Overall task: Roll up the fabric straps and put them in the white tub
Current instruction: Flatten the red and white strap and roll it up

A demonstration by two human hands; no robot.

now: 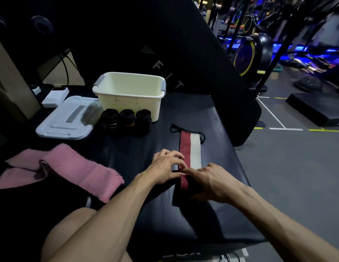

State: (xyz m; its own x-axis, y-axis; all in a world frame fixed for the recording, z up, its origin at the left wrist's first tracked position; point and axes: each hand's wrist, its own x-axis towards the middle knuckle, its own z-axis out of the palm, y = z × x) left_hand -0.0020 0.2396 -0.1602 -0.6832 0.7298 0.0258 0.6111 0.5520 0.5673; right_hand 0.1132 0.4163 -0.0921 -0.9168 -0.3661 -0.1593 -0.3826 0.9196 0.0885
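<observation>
A red, white and black fabric strap [190, 148] lies lengthwise on the black bench pad [212, 114], with a thin black loop at its far end. Its near end is partly rolled. My left hand [166, 168] pinches the strap's left side at the roll. My right hand [212, 181] curls over the dark rolled part on the right. Three rolled black straps [126, 120] stand side by side in front of the white tub [130, 95], which sits at the bench's far end and looks empty.
The tub's white lid [66, 120] lies left of the tub, beside a small white box [55, 97]. A pink towel [70, 167] lies at my left. The bench's raised black backrest [202, 53] stands behind the tub. Gym machines fill the floor on the right.
</observation>
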